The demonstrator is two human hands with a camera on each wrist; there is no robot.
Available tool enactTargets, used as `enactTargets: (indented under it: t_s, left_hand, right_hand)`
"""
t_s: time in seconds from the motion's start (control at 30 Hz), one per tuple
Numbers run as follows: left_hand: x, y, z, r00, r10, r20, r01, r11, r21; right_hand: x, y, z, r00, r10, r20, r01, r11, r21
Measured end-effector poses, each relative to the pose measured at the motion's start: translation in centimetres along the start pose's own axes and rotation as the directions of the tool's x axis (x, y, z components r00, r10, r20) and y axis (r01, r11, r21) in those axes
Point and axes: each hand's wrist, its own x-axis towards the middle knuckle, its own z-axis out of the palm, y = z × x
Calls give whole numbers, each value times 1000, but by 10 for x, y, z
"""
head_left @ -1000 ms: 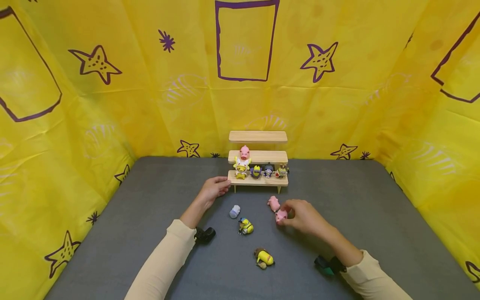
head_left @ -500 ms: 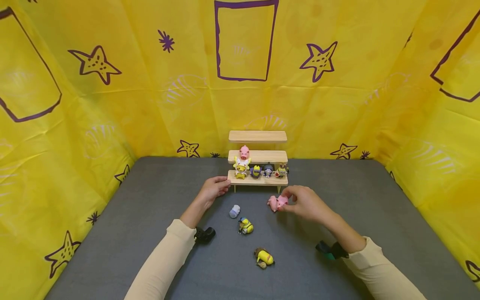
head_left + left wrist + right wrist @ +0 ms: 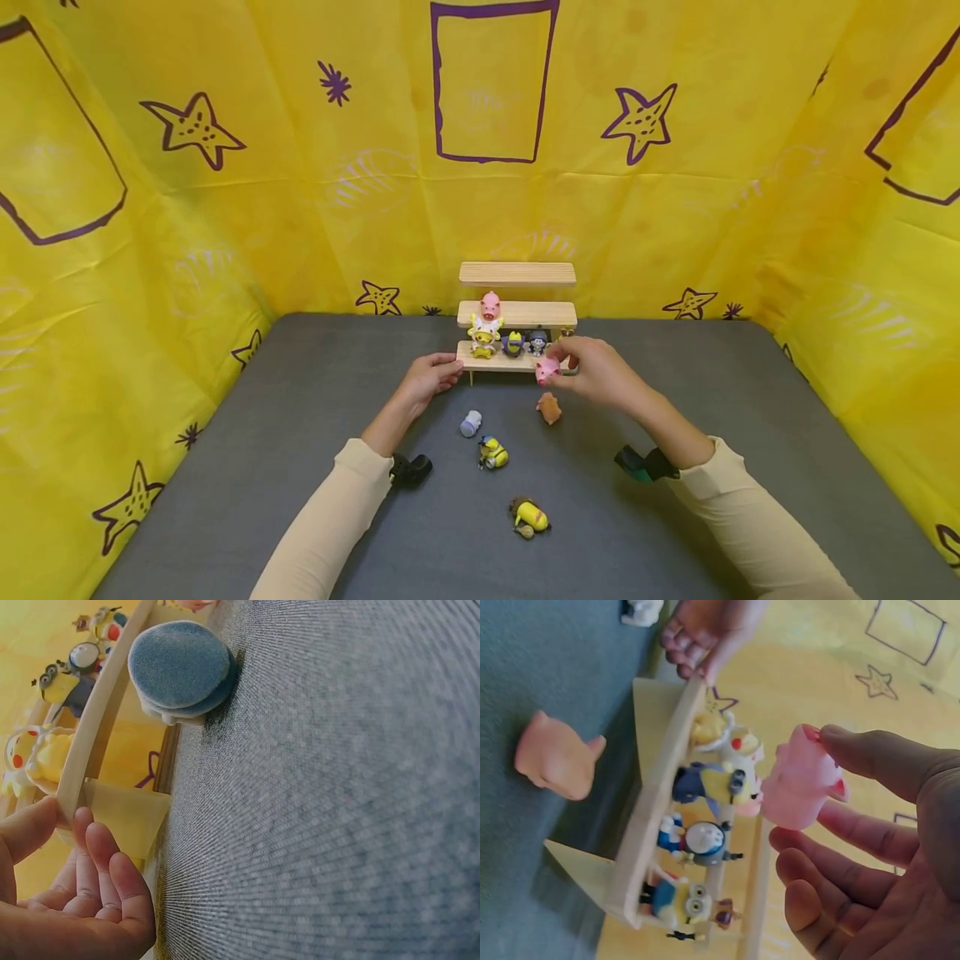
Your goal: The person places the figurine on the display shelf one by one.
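My left hand (image 3: 427, 380) pinches the left end of the lowest step of a three-step wooden display stand (image 3: 517, 273), thumb above and fingers beneath. Between thumb and fingers of my right hand (image 3: 606, 375) is a pink pig figurine (image 3: 547, 372), raised in front of that step's right part. Several small figurines stand along the lowest step, among them a yellow one in a white costume (image 3: 483, 343) and a dark-hatted one (image 3: 537, 342). The rightmost, a yellow goggled figurine (image 3: 694, 904), is partly hidden by my right hand in the head view. Another pink pig (image 3: 490, 306) sits on the middle step.
A second pig figurine (image 3: 549, 408) lies on the grey tabletop (image 3: 337, 358) below my right hand. Nearer lie a white-and-blue figurine (image 3: 470, 423), a yellow one with a blue cap (image 3: 492, 452) and a yellow-and-brown one (image 3: 529, 516). Yellow printed cloth (image 3: 285, 208) encloses the table.
My right hand has carried the pink pig from beside the other pig on the table up to the front of the stand's lowest step. My left hand keeps its place.
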Motion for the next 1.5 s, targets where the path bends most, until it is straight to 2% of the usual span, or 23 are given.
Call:
enactTargets:
  t_s: [0.23,0.87,1.17,1.5]
  left_hand:
    - [-1,2,-1,1000,-3,4,3,1000,-3]
    - [1,0,-1,1000,-11,3,11,1000,3]
    - [-1,0,-1,1000,-6,6,6,1000,0]
    - [-1,0,-2,1000,-3,5,3,1000,7]
  right_hand:
    - [13,0,-10,999,14,-29,-13,1000,17]
    - [27,-2,-24,999,25,-45,-23,999,44]
    - [41,11,-32,995,81,-56,-75,991,111]
    - [57,19,-40,982,150,-117,-133,981,142]
